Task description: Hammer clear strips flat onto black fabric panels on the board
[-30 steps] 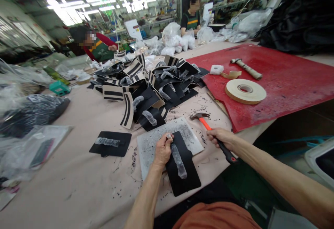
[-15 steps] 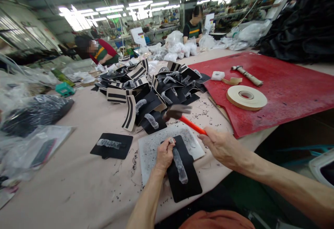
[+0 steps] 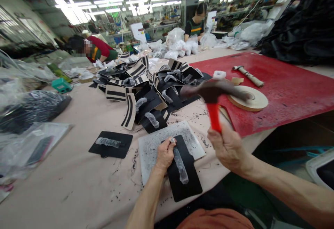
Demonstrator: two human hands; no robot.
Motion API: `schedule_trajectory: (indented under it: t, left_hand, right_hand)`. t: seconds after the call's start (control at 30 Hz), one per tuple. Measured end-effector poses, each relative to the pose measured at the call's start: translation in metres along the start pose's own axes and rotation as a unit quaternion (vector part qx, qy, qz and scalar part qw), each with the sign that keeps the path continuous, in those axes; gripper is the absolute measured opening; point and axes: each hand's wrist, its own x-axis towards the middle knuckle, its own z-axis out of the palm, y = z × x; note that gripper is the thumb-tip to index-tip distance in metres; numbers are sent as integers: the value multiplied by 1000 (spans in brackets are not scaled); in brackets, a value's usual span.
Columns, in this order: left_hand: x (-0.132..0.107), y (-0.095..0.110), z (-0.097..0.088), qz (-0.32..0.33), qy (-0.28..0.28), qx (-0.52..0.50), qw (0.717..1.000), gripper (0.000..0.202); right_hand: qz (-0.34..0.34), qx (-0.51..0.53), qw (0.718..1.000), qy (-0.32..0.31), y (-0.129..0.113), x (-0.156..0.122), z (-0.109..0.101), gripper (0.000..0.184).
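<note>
My right hand [image 3: 229, 149] is closed round the red handle of a claw hammer [image 3: 214, 91], raised above the table with its head blurred. My left hand [image 3: 165, 152] pinches a short metal punch [image 3: 172, 140] that stands upright at the top end of a black panel [image 3: 185, 178]. A handle wrapped in clear plastic [image 3: 180, 166] runs along that panel. Beneath the panel's upper part lies a white board [image 3: 151, 152] strewn with black specks. The punch's lower end is hidden by my fingers.
Another black panel [image 3: 125, 150] lies to the left. Beyond the board is a heap of black and striped panels [image 3: 146, 98]. A red sheet [image 3: 287, 93] on the right bears a tape roll [image 3: 235, 102] and a wrapped hammer [image 3: 249, 76]. Two people [image 3: 194, 27] work behind.
My right hand has lifted the hammer up and to the right, its handle turning from slanted to upright. My left hand and the panel stay in place.
</note>
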Motion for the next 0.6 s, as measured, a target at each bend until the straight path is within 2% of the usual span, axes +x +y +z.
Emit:
schedule_trajectory:
  t: [0.1, 0.13, 0.2, 0.33, 0.43, 0.53, 0.6]
  left_hand:
    - [0, 3, -1, 0, -9, 15, 1000, 21]
    - [0, 3, -1, 4, -11, 22, 1000, 21]
    - [0, 3, -1, 15, -9, 29, 999, 21]
    - [-2, -1, 0, 25, -3, 22, 999, 20]
    - [-3, -2, 2, 21, 3, 9, 1000, 19]
    - [-2, 1, 1, 17, 16, -3, 1000, 21]
    - [-1, 4, -1, 15, 22, -2, 1000, 23]
  right_hand:
    - [-61, -82, 977, -185, 20, -19, 13, 37]
    - [-53, -106, 967, -227, 28, -24, 16, 35]
    - [-5, -124, 957, -262, 45, -28, 18, 31]
    - [112, -50, 949, -291, 84, -27, 24, 37]
    - [168, -101, 939, -282, 107, -24, 39, 36]
    - [96, -194, 960, -179, 98, -22, 62, 25]
    - [17, -145, 980, -132, 74, -21, 81, 30]
